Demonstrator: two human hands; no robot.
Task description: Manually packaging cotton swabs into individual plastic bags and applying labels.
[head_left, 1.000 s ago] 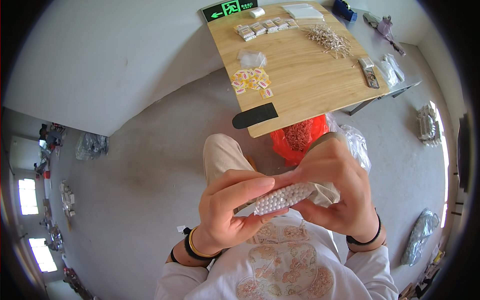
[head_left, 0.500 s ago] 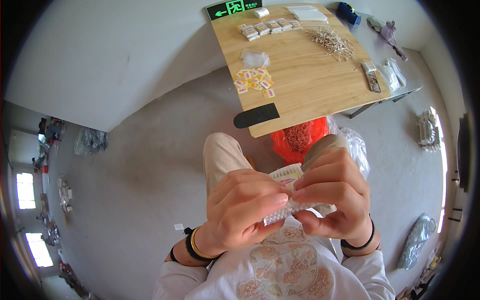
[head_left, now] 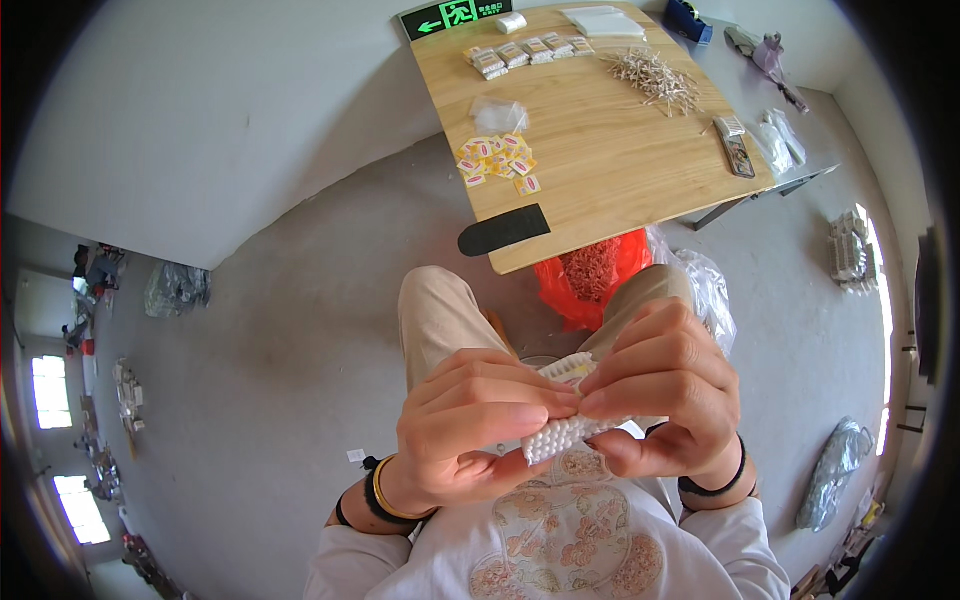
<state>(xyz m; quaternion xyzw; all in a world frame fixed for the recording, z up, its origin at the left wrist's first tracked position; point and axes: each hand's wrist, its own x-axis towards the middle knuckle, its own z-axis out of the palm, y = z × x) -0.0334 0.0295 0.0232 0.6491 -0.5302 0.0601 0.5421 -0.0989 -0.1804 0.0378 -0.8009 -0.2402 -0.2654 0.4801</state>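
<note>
Between my hands, above my lap, is a small clear pack of white cotton swabs [head_left: 562, 437], its rows of round tips facing me. My left hand [head_left: 470, 420] is closed on the left side of the pack. My right hand [head_left: 668, 390] grips the right side, with its thumb beneath. The fingertips of both hands meet over the pack's upper face and hide most of the label inside. On the wooden table [head_left: 600, 180] ahead lie a pile of yellow-and-white cards [head_left: 497, 158], several clear bags [head_left: 498, 116] and a heap of loose swabs [head_left: 655, 80].
Several filled packs [head_left: 512, 55] stand in a row at the table's far side. A black strip [head_left: 505, 231] lies at its near left corner, a phone [head_left: 738, 157] at its right edge. Under the table sits a red bag [head_left: 592, 275]; a metal side table [head_left: 800, 165] adjoins it.
The pack has tilted, so more of its swab tips and less of its label show. Both hands keep hold of it. The whole view has shifted slightly.
</note>
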